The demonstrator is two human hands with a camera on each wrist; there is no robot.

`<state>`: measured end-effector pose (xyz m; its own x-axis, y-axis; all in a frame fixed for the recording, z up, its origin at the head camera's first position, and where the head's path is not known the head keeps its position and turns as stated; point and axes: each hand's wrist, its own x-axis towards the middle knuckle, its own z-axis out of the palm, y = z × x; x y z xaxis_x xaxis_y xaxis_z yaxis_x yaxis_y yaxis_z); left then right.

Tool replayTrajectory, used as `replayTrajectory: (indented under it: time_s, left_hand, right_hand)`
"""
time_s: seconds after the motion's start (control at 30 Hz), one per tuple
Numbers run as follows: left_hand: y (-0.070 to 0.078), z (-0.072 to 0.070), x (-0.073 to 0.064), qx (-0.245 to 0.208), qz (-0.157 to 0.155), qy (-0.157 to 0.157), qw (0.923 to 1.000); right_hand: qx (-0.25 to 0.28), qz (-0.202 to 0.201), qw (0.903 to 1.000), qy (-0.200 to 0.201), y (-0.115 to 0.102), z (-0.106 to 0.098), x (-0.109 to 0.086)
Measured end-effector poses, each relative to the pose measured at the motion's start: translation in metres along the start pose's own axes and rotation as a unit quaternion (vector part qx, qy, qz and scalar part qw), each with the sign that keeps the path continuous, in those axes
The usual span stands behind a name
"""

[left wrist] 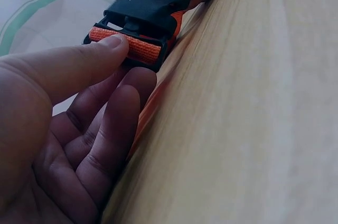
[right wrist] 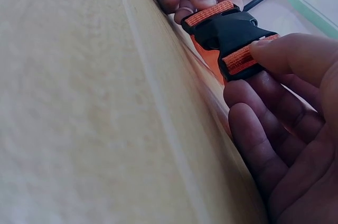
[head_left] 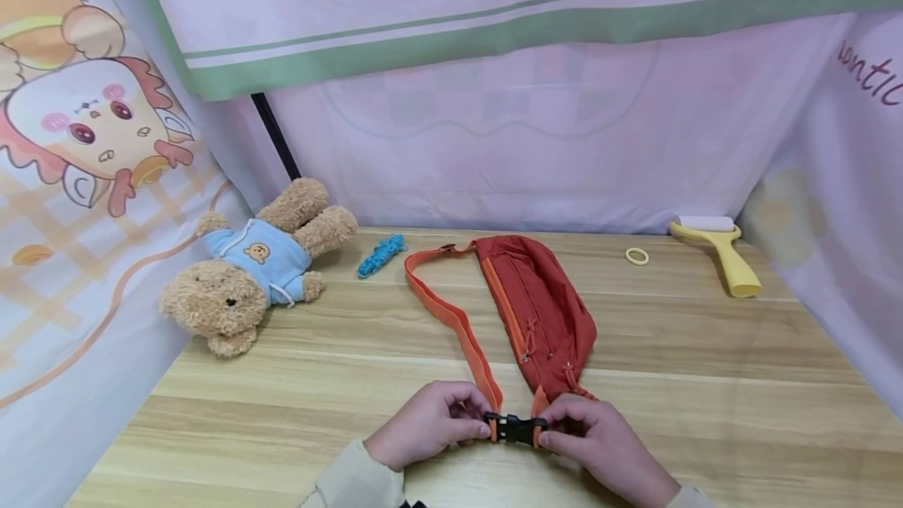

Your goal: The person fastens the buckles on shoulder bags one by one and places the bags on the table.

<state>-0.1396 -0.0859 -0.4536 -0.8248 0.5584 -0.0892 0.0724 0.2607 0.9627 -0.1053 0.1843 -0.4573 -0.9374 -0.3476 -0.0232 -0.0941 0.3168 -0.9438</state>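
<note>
A red waist bag [head_left: 539, 312] lies on the table, its orange strap [head_left: 451, 312] looping down on the left to a black side-release buckle [head_left: 517, 429]. My left hand [head_left: 433, 423] pinches the buckle's pronged end between thumb and fingers, the thumb on the orange webbing [left wrist: 142, 49]. The socket end is pinched by my right hand [head_left: 600, 441], its thumb pressing the webbing [right wrist: 240, 59] there. Both buckle halves are in line, the prongs in the socket [left wrist: 145, 5]; whether they are fully locked, I cannot tell. The buckle is held close above the tabletop.
A teddy bear [head_left: 257, 261] in a blue top lies at the left, beside a bundle of blue cord [head_left: 382, 255]. At the back right are a small yellow ring [head_left: 636, 256] and a yellow-handled lint roller [head_left: 727, 253]. Printed cloth [head_left: 494, 147] hangs around the table.
</note>
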Motion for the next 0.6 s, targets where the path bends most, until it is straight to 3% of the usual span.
replayTrajectory:
  time_s: [0.6]
  left_hand:
    - [0.0008, 0.0004, -0.0002, 0.001, -0.002, -0.002, 1.0000]
  right_hand:
    - [-0.015, -0.036, 0.9992, 0.003, 0.0004, 0.0017, 0.0010]
